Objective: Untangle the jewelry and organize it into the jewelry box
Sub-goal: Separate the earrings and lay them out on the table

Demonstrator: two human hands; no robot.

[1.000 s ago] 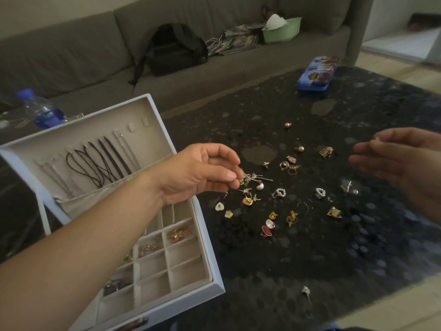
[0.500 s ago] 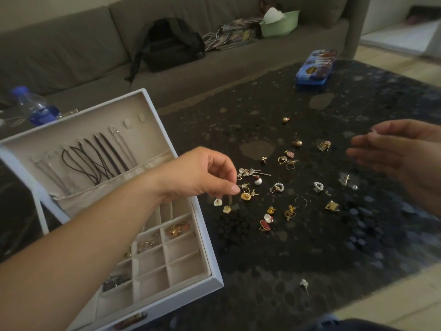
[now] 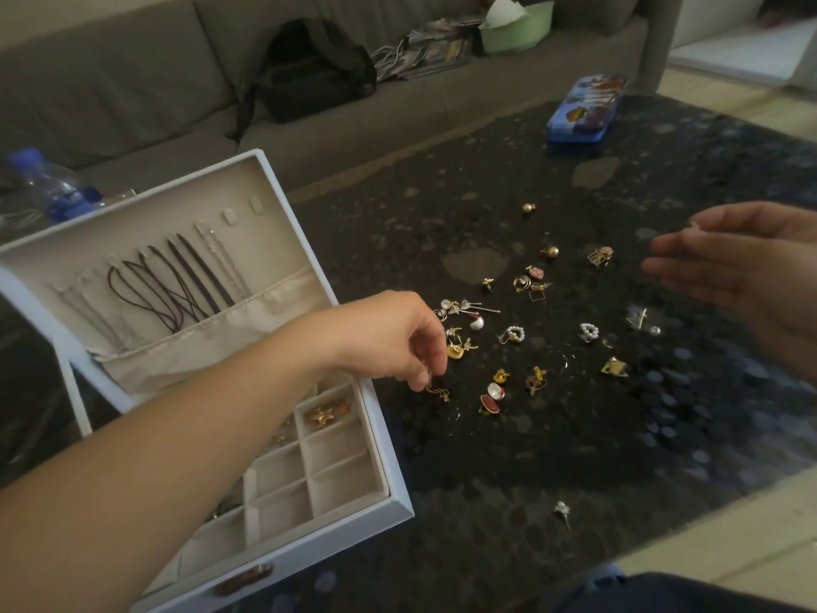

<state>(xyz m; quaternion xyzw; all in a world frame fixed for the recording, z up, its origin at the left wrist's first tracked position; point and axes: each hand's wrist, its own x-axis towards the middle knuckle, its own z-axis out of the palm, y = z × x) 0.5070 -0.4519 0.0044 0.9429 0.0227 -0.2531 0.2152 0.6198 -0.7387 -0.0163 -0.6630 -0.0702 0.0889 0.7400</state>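
A white jewelry box point(image 3: 380, 480) stands open at the left, cords and chains hanging in its lid point(image 3: 146, 258) and a gold star piece point(image 3: 325, 413) in one compartment. Several small gold and pearl earrings point(image 3: 513, 334) lie scattered on the dark table point(image 3: 574, 435). My left hand point(image 3: 398, 338) reaches over the box's corner, its fingertips pinched on a small gold earring point(image 3: 437, 391) low over the table. My right hand point(image 3: 751, 276) hovers at the right with fingers apart, holding nothing.
A blue tin case point(image 3: 583, 108) lies at the table's far side. One stray earring point(image 3: 562, 511) sits near the front edge. A water bottle point(image 3: 53, 188) stands behind the box. The grey sofa point(image 3: 132, 81) holds a black backpack point(image 3: 314, 68), magazines and a green basin point(image 3: 517, 28).
My left hand has dropped from the cluster by the pins down and slightly nearer, and now pinches a gold earring close to the box's corner. My right hand stayed hovering.
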